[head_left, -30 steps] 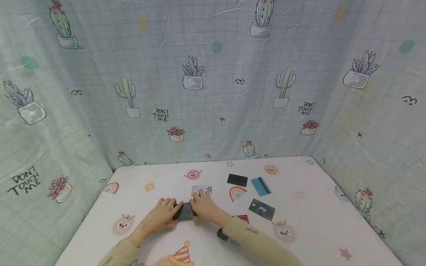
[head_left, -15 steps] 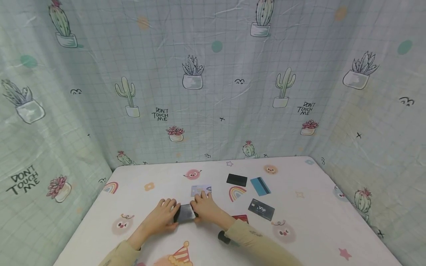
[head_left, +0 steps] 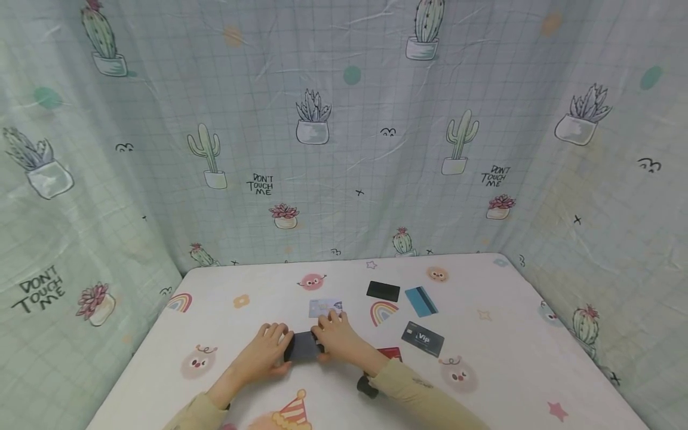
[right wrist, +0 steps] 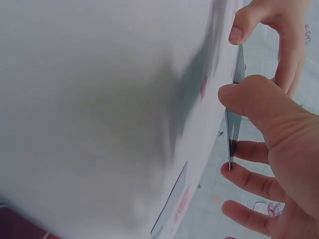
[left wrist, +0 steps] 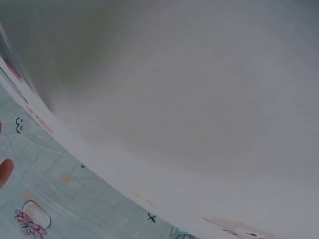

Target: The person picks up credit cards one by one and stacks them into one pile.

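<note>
Between my two hands is a thin, flat, dark grey card-like piece (head_left: 304,346) with black ends, just above the white table. My left hand (head_left: 267,349) pinches its left end, and my right hand (head_left: 341,341) pinches its right end. The right wrist view shows the card-like piece (right wrist: 233,122) nearly edge-on, with the right thumb on one face and fingers on the other. There the left hand (right wrist: 279,30) grips its far end. In the left wrist view only a fingertip (left wrist: 6,172) shows. A pale card (head_left: 323,307) lies just beyond my right fingers.
On the table to the right lie a black card (head_left: 383,291), a blue card (head_left: 421,301) and a dark VIP card (head_left: 423,338). A red card (head_left: 391,353) is partly hidden by my right forearm. A small black object (head_left: 368,386) is beside the right cuff. Patterned cloth (head_left: 344,149) hangs around the table.
Both hands and the dark card-like piece have shifted slightly right and toward me. The piece's face glinted half a second ago and looks duller now. More of the pale card shows.
</note>
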Demonstrator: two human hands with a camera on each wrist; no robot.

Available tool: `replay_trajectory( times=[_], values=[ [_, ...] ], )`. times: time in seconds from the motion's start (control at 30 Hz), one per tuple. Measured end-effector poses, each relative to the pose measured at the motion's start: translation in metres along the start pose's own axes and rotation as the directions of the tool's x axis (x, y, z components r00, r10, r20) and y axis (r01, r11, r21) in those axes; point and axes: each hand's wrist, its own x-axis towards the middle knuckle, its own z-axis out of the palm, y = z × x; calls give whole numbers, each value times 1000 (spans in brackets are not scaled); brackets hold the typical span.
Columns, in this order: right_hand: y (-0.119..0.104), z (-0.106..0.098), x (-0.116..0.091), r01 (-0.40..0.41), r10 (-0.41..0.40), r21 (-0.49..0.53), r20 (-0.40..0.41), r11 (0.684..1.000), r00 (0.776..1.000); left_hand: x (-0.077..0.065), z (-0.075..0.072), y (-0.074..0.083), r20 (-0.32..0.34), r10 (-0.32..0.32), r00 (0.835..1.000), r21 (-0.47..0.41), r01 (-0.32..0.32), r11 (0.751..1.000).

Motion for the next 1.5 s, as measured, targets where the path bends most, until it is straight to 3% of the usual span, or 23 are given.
replay_trajectory(
  times=[0.67, 1.0, 1.5],
  values=[
    [4, 2, -15, 20, -21, -29, -49, 999, 999, 2, -1, 11, 4, 17, 1000, -12, -17, 1000],
    [6, -2, -23, 17, -17, -8, -13, 1000, 1000, 4, -6, 17, 20, 24, 1000, -25, -23, 999],
    [9, -10, -33, 5, -5, -12, 27, 1000, 1000, 10, -8, 23, -22, 52, 998, -21, -52, 998]
  ],
)
